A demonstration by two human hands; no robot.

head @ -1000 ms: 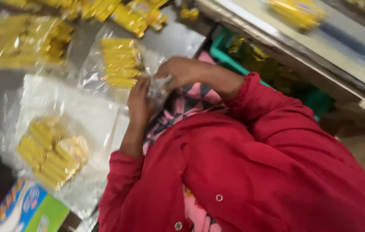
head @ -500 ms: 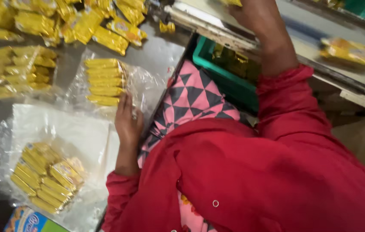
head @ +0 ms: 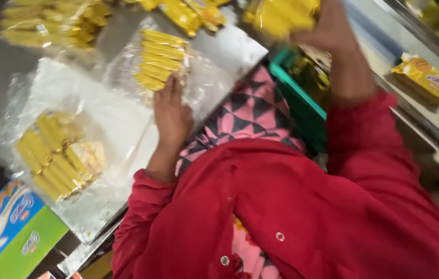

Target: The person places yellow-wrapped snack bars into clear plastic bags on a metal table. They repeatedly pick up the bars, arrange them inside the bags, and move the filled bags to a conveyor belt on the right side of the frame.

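Spanning the left of the view, the table (head: 229, 49) carries clear bags of yellow packets. A row of yellow packets (head: 160, 59) in its clear bag lies just beyond the left hand (head: 170, 116), packets stacked side by side with long axes running left to right. That hand rests flat, fingers extended, fingertips touching the row's near edge. The right hand (head: 328, 31), raised far right, grips a blurred yellow bundle (head: 281, 15).

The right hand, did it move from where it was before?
Yes. The right hand was down beside the left hand at the clear bag of yellow packets; now it is raised past the green crate, gripping yellow packets.
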